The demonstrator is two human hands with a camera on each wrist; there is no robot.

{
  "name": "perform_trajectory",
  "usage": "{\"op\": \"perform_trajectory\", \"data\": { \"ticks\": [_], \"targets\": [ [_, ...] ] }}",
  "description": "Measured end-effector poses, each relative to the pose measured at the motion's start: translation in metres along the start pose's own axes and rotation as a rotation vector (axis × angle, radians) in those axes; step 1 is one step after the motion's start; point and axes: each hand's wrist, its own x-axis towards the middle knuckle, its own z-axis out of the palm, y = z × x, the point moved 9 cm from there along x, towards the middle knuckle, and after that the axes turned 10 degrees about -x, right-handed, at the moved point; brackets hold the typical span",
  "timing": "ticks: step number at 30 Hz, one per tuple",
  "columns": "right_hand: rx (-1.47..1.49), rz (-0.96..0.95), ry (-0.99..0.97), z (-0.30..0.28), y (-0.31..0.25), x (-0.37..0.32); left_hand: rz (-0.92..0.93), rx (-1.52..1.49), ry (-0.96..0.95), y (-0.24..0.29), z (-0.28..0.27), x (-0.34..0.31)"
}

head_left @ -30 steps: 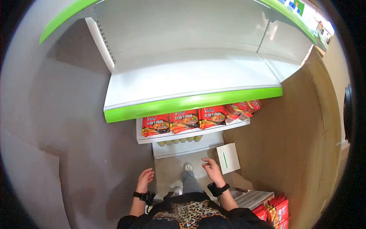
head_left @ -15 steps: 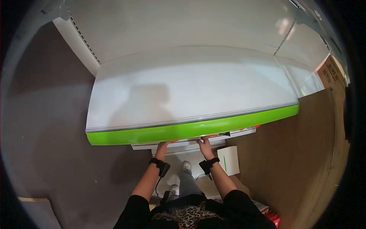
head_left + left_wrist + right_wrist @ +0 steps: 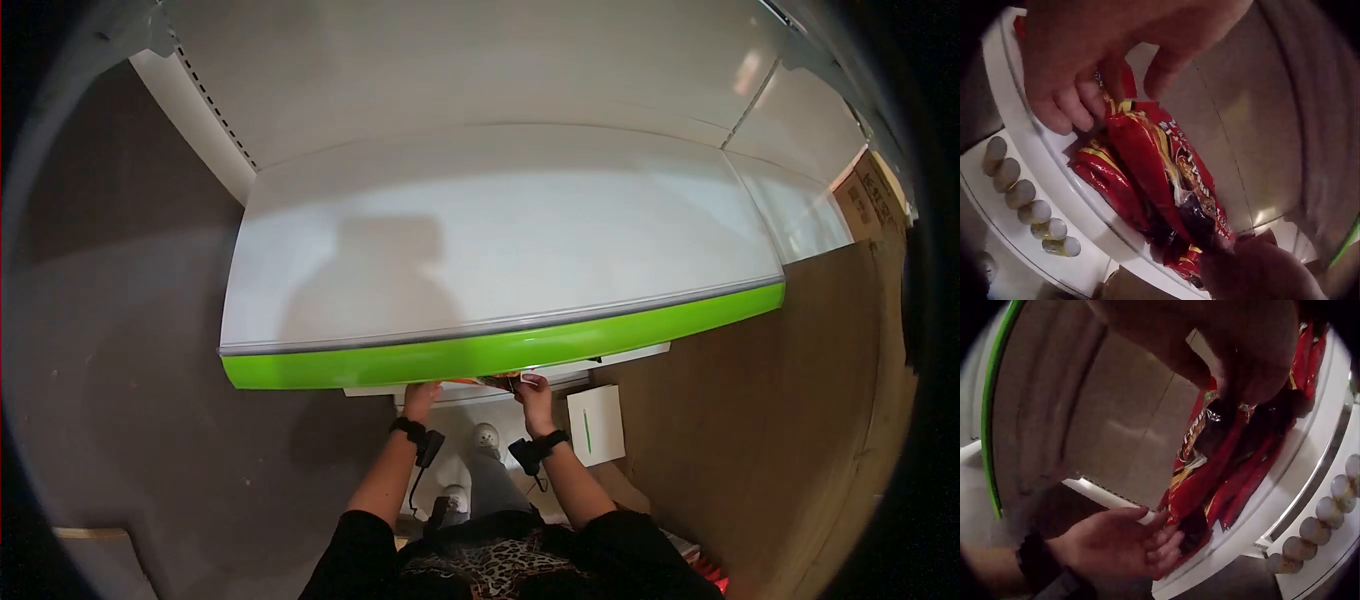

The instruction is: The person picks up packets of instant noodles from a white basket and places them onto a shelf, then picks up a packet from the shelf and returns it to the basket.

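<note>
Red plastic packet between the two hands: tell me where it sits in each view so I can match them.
Head: the red plastic packet is a sliver just below the middle of the bright green shelf edge.
Left wrist: near the centre, slanting from upper left to lower right.
Right wrist: right of centre, slanting from upper right to lower left.
Shared landmark: the right hand, lower centre-right, lower right and top, respectively.

Left hand (image 3: 1110, 44) pinches one end of red packet (image 3: 1141, 147), right hand (image 3: 1260, 269) at the other. Another packet (image 3: 1100, 175) just beside, white shelf (image 3: 1047, 156) underneath. Lower shelf (image 3: 988, 200): six small cylinders (image 3: 1020, 194), one row.
</note>
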Motion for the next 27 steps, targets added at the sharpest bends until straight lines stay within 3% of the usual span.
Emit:
{"op": "perform_trajectory", "data": {
  "ticks": [1, 2, 3, 4, 6, 8, 10, 13, 20, 27],
  "targets": [
    [0.041, 0.188, 0.0, -0.001, -0.001, -0.009, 0.006, 0.003, -0.002, -0.001, -0.007, 0.002],
    [0.082, 0.377, -0.001, 0.001, -0.004, -0.022, 0.016, 0.088, -0.148, -0.009, -0.008, 0.009],
    [0.086, 0.428, -0.056, 0.003, -0.008, -0.03, 0.026, 0.172, -0.294, -0.01, 0.0, 0.004],
    [0.09, 0.423, -0.058, -0.001, -0.016, -0.039, 0.032, 0.174, -0.295, -0.014, -0.001, 0.0],
    [0.173, 0.405, -0.366, 0.017, -0.039, -0.065, -0.136, 0.085, -0.096, -0.022, -0.006, -0.027],
    [0.167, 0.473, -0.507, 0.006, -0.019, -0.091, -0.199, -0.044, -0.108, -0.026, -0.011, -0.058],
    [0.136, 0.498, -0.535, -0.004, -0.026, -0.123, -0.173, 0.058, -0.328, -0.029, -0.011, -0.093],
    [0.183, 0.539, -0.563, -0.021, -0.008, -0.166, -0.188, 0.03, -0.362, -0.049, -0.025, -0.131],
    [0.326, 0.372, -0.475, -0.024, -0.065, -0.243, -0.145, -0.059, -0.48, -0.038, -0.009, -0.227],
    [0.32, 0.19, -0.369, -0.053, -0.087, -0.302, 0.012, -0.185, -0.696, -0.026, 0.007, -0.295]
  ]
}}
